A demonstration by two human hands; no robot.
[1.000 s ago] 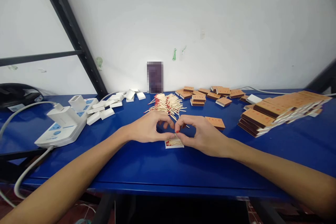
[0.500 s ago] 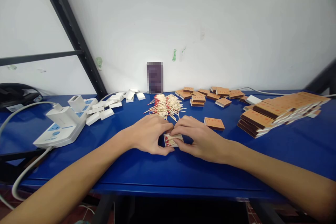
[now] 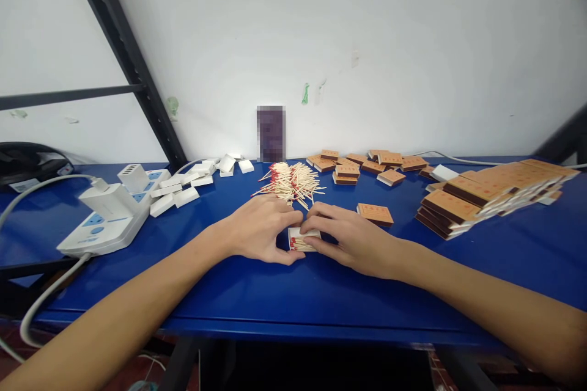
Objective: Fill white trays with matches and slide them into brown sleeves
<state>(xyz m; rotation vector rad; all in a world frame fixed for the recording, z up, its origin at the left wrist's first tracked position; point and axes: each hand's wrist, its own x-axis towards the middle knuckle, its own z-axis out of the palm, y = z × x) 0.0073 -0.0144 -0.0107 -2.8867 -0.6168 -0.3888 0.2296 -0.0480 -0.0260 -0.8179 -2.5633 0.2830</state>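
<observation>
Both hands pinch one matchbox tray (image 3: 303,240), filled with red-tipped matches, at the blue table (image 3: 275,293); resting or just lifted, I cannot tell. Long axis runs 9 to 3 o'clock. Left hand (image 3: 259,229) holds the 9 o'clock end, right hand (image 3: 355,239) the 3 o'clock end, equally near, wrists low. Loose match pile (image 3: 291,182) lies at 12 o'clock, brown sleeve (image 3: 375,214) at 2.

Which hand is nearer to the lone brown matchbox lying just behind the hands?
Right. The right hand lies just in front of the lone brown matchbox, close but apart; the left hand sits farther left, beyond the match tray both grip.
</observation>
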